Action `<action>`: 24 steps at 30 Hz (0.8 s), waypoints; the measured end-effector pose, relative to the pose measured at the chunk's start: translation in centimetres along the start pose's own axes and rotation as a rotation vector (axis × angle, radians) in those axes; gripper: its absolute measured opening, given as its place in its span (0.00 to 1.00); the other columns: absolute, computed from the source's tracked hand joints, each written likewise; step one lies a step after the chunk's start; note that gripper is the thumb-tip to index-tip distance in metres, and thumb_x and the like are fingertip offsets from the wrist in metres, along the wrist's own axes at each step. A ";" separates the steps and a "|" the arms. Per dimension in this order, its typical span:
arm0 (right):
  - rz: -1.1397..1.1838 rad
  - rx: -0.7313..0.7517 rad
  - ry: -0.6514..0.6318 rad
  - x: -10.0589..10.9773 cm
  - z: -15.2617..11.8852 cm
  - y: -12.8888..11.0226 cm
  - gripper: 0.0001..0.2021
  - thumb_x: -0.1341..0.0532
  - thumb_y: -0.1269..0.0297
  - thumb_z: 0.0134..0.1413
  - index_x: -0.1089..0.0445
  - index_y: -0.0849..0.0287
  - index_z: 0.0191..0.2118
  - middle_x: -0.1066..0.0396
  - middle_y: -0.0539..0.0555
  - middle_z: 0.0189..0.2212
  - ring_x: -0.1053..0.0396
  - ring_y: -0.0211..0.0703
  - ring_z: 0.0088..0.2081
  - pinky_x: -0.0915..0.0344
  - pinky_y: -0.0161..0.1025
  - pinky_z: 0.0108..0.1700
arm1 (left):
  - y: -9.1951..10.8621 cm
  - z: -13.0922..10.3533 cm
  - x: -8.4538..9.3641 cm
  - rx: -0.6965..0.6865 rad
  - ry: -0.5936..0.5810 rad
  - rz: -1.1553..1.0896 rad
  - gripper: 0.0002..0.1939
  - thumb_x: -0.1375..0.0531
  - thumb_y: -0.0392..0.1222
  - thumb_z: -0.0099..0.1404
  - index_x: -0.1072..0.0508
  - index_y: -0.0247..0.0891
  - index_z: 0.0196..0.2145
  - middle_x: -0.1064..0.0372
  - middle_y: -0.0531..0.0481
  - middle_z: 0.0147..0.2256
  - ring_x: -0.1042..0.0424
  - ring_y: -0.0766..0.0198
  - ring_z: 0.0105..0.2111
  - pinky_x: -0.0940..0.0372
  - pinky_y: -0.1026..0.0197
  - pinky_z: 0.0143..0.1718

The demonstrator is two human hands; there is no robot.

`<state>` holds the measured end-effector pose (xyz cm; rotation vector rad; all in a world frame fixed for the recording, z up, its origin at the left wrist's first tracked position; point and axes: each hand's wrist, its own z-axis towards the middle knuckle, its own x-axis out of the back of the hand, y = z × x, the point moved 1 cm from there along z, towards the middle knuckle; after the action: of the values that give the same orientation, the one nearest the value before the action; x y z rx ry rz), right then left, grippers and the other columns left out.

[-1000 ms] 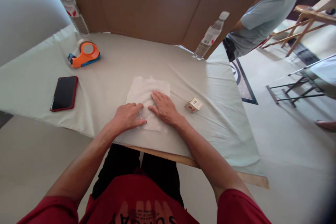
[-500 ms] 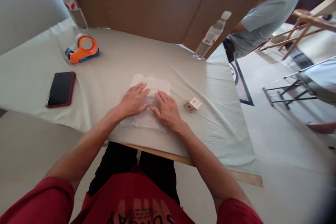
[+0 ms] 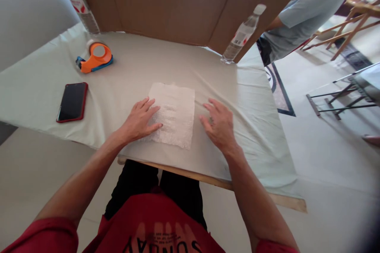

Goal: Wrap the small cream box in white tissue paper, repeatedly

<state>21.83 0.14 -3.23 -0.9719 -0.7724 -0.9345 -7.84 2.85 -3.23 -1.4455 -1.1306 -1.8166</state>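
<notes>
A sheet of bubble wrap (image 3: 173,114) lies flat on the cloth-covered table in front of me. My left hand (image 3: 139,120) rests at its left edge, fingers spread and fingertips over the wrap. To the right of the sheet, apart from it, is my right hand (image 3: 219,124), with its fingers loosely bent and separated. It covers the spot where a small printed box stood, and the box itself is hidden now.
At the left lies a phone (image 3: 72,102) in a red case, with an orange tape dispenser (image 3: 97,56) behind it. Water bottles stand at the back left (image 3: 81,6) and back right (image 3: 242,37), by a cardboard panel (image 3: 166,4). Beyond it a person's grey sleeve (image 3: 303,14) shows.
My right hand has left the bubble wrap and moved right, over the small box's place. My left hand has slid left to the sheet's edge, uncovering its middle.
</notes>
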 end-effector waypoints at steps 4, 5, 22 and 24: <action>-0.097 -0.256 0.041 1.3 -1.1 4.3 0.32 0.39 0.54 0.55 0.37 0.65 0.63 0.34 0.74 0.61 0.35 0.72 0.60 0.39 0.68 0.57 | 0.1 -1.3 -1.0 -0.016 -0.009 -0.073 0.36 0.37 0.55 0.64 0.35 0.35 0.65 0.42 0.34 0.68 0.48 0.43 0.71 0.52 0.41 0.71; -0.094 -0.292 0.013 1.4 -1.3 5.1 0.32 0.39 0.55 0.54 0.36 0.67 0.61 0.30 0.75 0.57 0.33 0.71 0.57 0.37 0.67 0.56 | 0.1 -1.4 -1.3 -0.002 -0.011 -0.079 0.37 0.37 0.55 0.64 0.36 0.35 0.65 0.42 0.35 0.68 0.47 0.43 0.71 0.52 0.41 0.71; 0.225 0.205 -0.285 -5.1 3.6 -6.5 0.25 0.37 0.62 0.58 0.33 0.58 0.61 0.25 0.64 0.53 0.29 0.60 0.52 0.34 0.56 0.54 | -0.1 -1.3 -2.7 0.049 0.053 -0.121 0.44 0.35 0.57 0.60 0.41 0.34 0.68 0.41 0.34 0.67 0.46 0.42 0.70 0.54 0.42 0.71; 0.213 0.196 -0.308 -6.0 3.4 -6.0 0.26 0.37 0.61 0.58 0.35 0.59 0.62 0.26 0.65 0.54 0.29 0.60 0.52 0.35 0.56 0.54 | -0.1 -1.2 -2.7 0.038 0.057 -0.131 0.44 0.36 0.57 0.60 0.41 0.34 0.68 0.41 0.35 0.68 0.46 0.42 0.70 0.55 0.42 0.72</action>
<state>13.51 3.48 -5.14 -1.0141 -0.9780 -0.5193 -7.84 1.62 -5.93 -1.3164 -1.2501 -1.9020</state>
